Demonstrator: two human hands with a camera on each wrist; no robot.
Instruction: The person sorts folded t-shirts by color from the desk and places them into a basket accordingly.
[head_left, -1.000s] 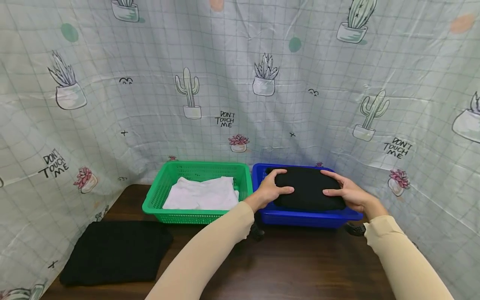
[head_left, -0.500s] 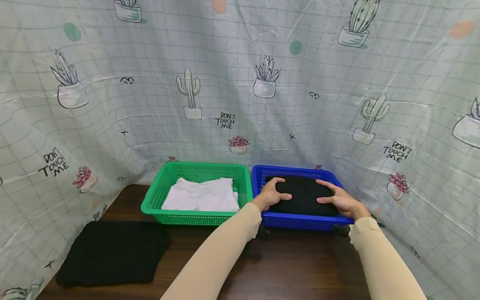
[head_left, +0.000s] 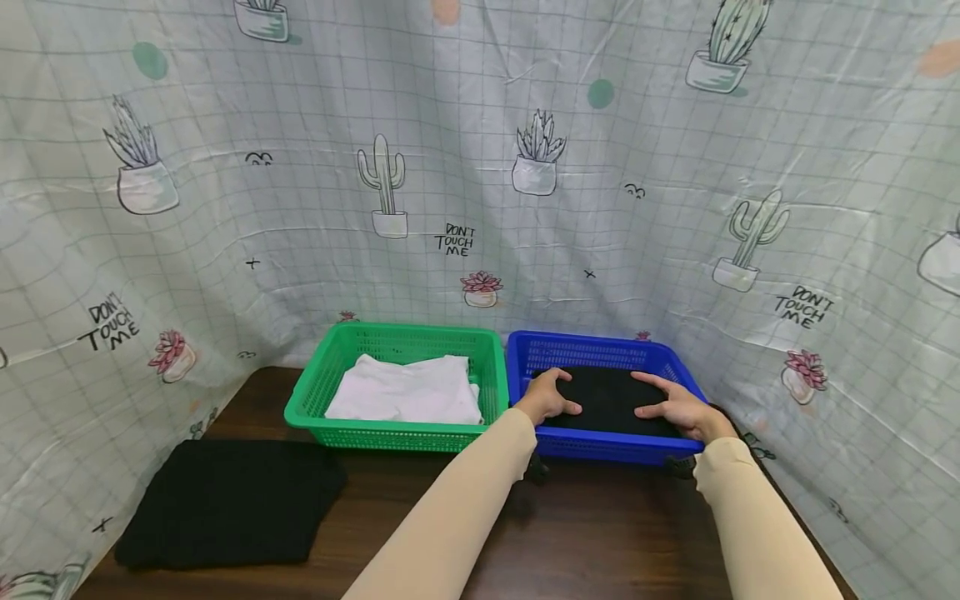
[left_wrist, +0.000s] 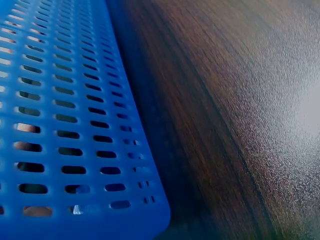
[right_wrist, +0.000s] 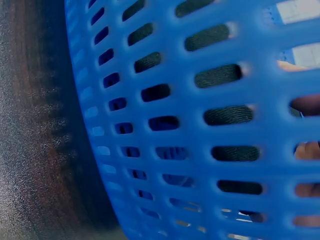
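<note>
In the head view, a folded black cloth [head_left: 603, 400] lies low inside the blue basket [head_left: 607, 446]. My left hand [head_left: 547, 396] grips its left end, thumb and fingertips resting over the top. The right end is held by my right hand [head_left: 682, 408] in the same way, with thumb and index finger apart. Other fingers are hidden down beside the cloth. The left wrist view shows only the blue basket's slotted wall [left_wrist: 80, 115]. Through the slots in the right wrist view, dark ribbed fabric [right_wrist: 227, 115] shows, with bits of a hand at the right edge.
Left of the blue basket, touching or nearly so, stands a green basket [head_left: 397, 435] with white folded cloth [head_left: 408, 390] inside. Another black folded cloth [head_left: 232, 504] lies at the table's left. The brown table [head_left: 592, 533] is backed by a patterned curtain [head_left: 465, 125].
Both hands have lowered the folded black cloth from rim height down into the blue basket. The right hand has moved down and slightly left. The green basket and left black cloth stay put.
</note>
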